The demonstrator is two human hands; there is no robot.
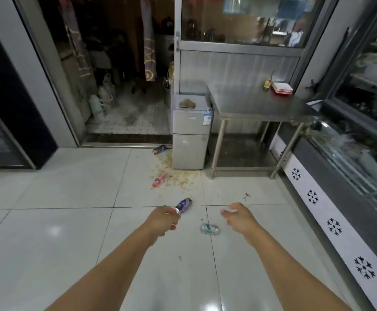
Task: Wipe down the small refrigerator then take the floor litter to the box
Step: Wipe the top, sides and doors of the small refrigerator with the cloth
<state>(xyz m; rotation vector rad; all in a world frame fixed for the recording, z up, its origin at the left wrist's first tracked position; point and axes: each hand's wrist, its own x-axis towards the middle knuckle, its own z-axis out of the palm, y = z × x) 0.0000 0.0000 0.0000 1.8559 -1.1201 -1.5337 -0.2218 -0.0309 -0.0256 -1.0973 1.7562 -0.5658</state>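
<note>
One purple can (pixel 183 205), glossy, gripped endwise.

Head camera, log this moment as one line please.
left hand grips purple bottle | right hand open above green can | red bottle, crumbs on floor | rag on refrigerator

Fridge (pixel 189 140) standing ahead of me, left of table (pixel 257 102), cloth (pixel 187 103) lying on it, bottles (pixel 159 180) lying before it.
</note>
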